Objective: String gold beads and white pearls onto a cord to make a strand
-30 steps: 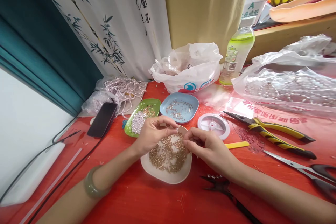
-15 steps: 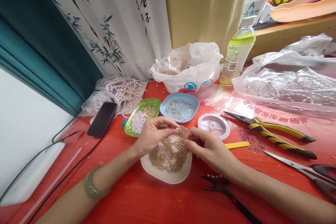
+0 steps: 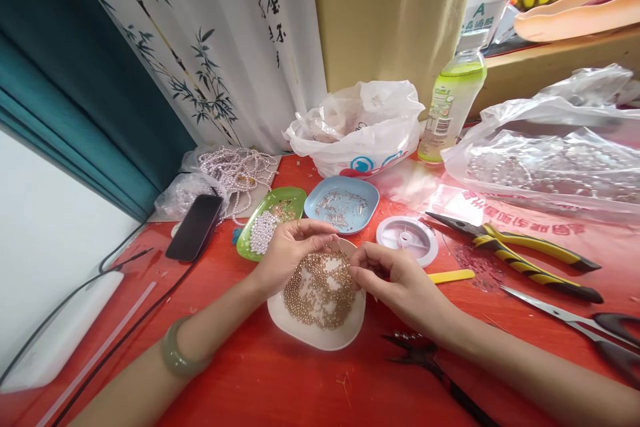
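Observation:
Over a white dish (image 3: pixel 320 339) of small gold beads (image 3: pixel 320 303), my two hands face each other. My left hand (image 3: pixel 295 250) has thumb and forefinger pinched together above the dish's far side; whatever sits between them is too small to name. A few centimetres to the right, my right hand (image 3: pixel 387 273) is also closed in a pinch by the dish's right edge, with its fingertips' contents hidden. Behind the left hand lies a green dish (image 3: pixel 245 247) with white pearl beads (image 3: pixel 263 232) and some gold pieces. A blue dish (image 3: pixel 343 185) beyond holds thin metal pins (image 3: pixel 335 220).
Right of the dishes lie a clear spool (image 3: pixel 407 240), yellow-handled pliers (image 3: pixel 520 260), scissors (image 3: pixel 565 313) and dark pliers (image 3: pixel 425 353) near my right forearm. A phone (image 3: pixel 195 228) and cables are at left. Plastic bags (image 3: pixel 357 127) and a bottle (image 3: pixel 453 107) stand behind.
The left thumb and forefinger have closed a little further and dipped slightly; the white bead that showed at their tips no longer shows. The right hand is almost unmoved.

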The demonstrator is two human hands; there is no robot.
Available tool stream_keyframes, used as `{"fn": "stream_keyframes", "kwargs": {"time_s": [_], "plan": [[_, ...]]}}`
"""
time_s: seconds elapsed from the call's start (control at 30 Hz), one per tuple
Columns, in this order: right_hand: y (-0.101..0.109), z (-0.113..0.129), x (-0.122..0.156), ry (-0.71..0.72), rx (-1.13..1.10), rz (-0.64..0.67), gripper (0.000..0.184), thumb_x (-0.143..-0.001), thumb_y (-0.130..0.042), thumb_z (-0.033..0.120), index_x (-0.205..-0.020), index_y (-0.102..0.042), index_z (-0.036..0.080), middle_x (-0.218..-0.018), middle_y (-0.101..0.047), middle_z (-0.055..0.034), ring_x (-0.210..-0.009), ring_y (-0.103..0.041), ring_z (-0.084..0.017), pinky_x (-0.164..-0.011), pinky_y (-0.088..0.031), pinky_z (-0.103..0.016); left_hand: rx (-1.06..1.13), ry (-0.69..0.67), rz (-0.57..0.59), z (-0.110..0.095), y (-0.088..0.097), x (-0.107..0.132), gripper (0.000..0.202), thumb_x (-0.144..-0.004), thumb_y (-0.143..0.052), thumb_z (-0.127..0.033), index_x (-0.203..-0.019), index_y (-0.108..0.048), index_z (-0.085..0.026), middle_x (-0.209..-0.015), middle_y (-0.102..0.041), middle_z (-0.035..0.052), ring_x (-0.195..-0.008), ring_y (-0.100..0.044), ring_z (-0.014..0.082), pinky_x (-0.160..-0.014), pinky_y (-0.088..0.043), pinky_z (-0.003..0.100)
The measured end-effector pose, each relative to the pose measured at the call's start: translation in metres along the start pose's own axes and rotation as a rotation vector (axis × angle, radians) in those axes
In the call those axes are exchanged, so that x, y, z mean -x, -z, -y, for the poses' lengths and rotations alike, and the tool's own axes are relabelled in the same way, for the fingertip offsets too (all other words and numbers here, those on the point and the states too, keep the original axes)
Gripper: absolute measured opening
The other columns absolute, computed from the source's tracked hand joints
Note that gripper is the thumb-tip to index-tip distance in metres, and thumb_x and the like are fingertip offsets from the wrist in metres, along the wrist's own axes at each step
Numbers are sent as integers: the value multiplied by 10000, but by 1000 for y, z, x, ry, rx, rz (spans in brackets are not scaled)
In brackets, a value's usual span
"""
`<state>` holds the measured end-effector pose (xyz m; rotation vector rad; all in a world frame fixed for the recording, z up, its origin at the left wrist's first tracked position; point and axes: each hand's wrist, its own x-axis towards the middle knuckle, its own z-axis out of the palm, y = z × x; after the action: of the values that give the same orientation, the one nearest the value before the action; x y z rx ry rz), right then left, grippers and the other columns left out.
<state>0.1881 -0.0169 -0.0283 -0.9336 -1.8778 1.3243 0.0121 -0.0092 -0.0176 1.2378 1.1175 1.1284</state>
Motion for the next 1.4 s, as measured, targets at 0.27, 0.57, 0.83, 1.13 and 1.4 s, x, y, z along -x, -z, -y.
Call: {"fn": "stream_keyframes", "kwargs": {"time_s": [0.27,0.57,0.83,1.13,1.4], "plan": [[0,1,0,-6,0,12,113,-747,-420,182,-657,-488,173,-579,-497,14,-535,-445,-99,-492,-363,-223,77,82,53,-1,1,1,108,-649,-690,-178,-733,-633,-141,-716,-633,12,-642,-570,80,-600,-447,185],[0,2,-1,-6,20,-3,115,-733,-425,172,-636,-486,177,-561,-497,20,-525,-437,-95,-486,-356,-218,8,66,57,-1,0,1,89,-644,-688,-187,-721,-657,-154,-710,-635,18,-635,-554,91,-608,-443,210],[0,0,-1,-1,24,5,111,-739,-420,171,-649,-484,174,-564,-496,22,-520,-432,-94,-483,-346,-219,-65,-17,93,-3,0,2,51,-662,-673,-174,-713,-669,-178,-738,-645,10,-695,-568,102,-664,-446,215],[0,-1,0,-17,5,-2,120,-768,-421,201,-662,-472,179,-590,-537,3,-553,-498,-113,-515,-389,-237,-132,-72,69,-2,0,4,53,-681,-664,-194,-732,-654,-184,-645,-601,-14,-599,-523,79,-558,-411,192],[-1,-2,0,8,13,-4,114,-768,-420,187,-665,-466,176,-589,-512,12,-548,-468,-104,-506,-375,-233,-183,-64,72,-5,-2,5,62,-669,-672,-200,-719,-657,-167,-730,-655,15,-697,-582,108,-652,-457,213]]}}
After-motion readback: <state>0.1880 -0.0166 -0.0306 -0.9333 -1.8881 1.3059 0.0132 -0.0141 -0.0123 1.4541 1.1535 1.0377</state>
